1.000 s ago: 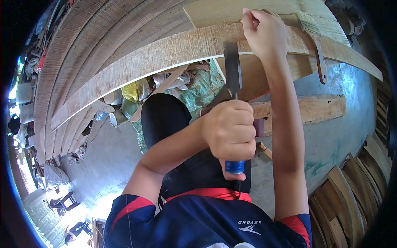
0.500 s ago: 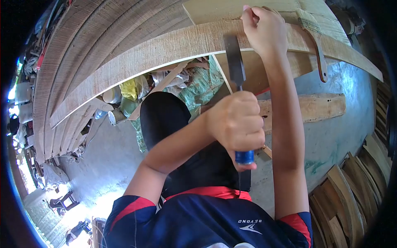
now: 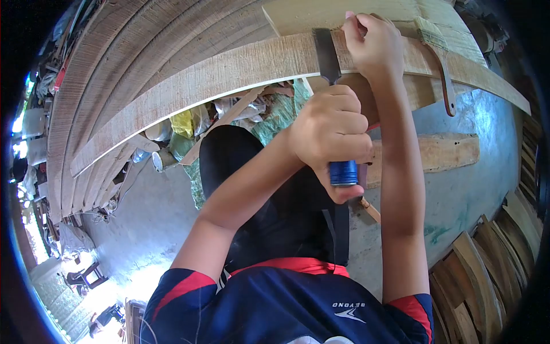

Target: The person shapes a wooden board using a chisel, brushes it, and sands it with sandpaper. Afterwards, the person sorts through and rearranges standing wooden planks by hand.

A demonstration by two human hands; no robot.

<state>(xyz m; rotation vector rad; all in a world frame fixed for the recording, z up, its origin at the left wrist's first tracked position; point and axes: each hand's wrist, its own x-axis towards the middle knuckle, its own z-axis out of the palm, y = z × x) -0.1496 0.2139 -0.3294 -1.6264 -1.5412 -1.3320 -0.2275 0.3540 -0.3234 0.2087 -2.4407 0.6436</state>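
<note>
My left hand (image 3: 335, 129) is closed around the blue handle of a chisel (image 3: 327, 54), thumb at the handle's butt end. Its flat metal blade points away from me and overlies a long curved wooden board (image 3: 229, 73). My right hand (image 3: 375, 46) is closed over the same board, right of the blade, with thumb and fingers curled together; whatever lies inside the fingers is hidden. Just right of it, a flat brush (image 3: 444, 74) lies across the board, its wooden handle overhanging the near edge.
Curved planks (image 3: 132, 51) are stacked at the upper left. A pale board (image 3: 344, 14) lies behind the curved one. Below are green sheeting (image 3: 281, 117), a yellow bag (image 3: 182, 123) and a rough plank (image 3: 447, 153). More curved pieces (image 3: 481, 275) stand at the lower right.
My left hand has moved away from my body with the chisel, bringing the blade over the curved board. My right hand stays at about the same spot on the board.
</note>
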